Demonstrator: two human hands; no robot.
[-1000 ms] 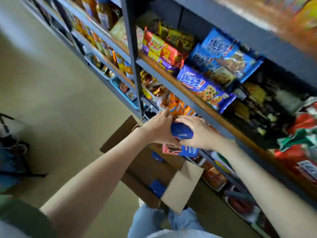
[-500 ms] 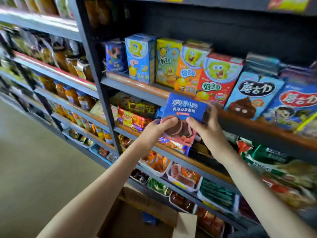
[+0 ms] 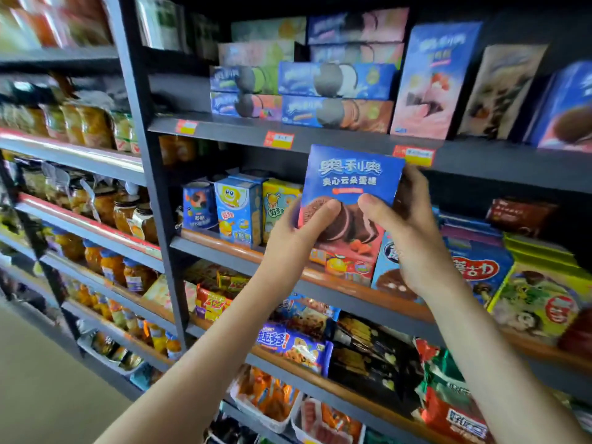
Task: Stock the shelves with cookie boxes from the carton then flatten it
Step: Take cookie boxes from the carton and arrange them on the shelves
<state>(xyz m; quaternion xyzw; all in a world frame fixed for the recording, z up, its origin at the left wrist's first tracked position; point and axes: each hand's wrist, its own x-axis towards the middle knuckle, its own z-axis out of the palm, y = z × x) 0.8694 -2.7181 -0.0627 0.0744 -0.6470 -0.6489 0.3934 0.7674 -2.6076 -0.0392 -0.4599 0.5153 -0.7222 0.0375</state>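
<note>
A blue cookie box with white lettering and a picture of chocolate cakes is held upright in front of the dark shelving, just under the edge of the upper shelf. My left hand grips its lower left corner, thumb across the front. My right hand grips its right side, thumb on the front and fingers behind. Matching upright blue boxes stand on that upper shelf to the right, beside flat stacked cookie boxes. The carton is out of view.
Cartoon snack boxes line the shelf behind my hands, with bagged snacks on the shelves below. A dark upright post divides this bay from jars on the left. Beige floor lies at the lower left.
Both hands lifted the cookie box from the carton on the floor up to shelf height. My view swung upward, so the carton dropped out of sight and the upper shelf appeared.
</note>
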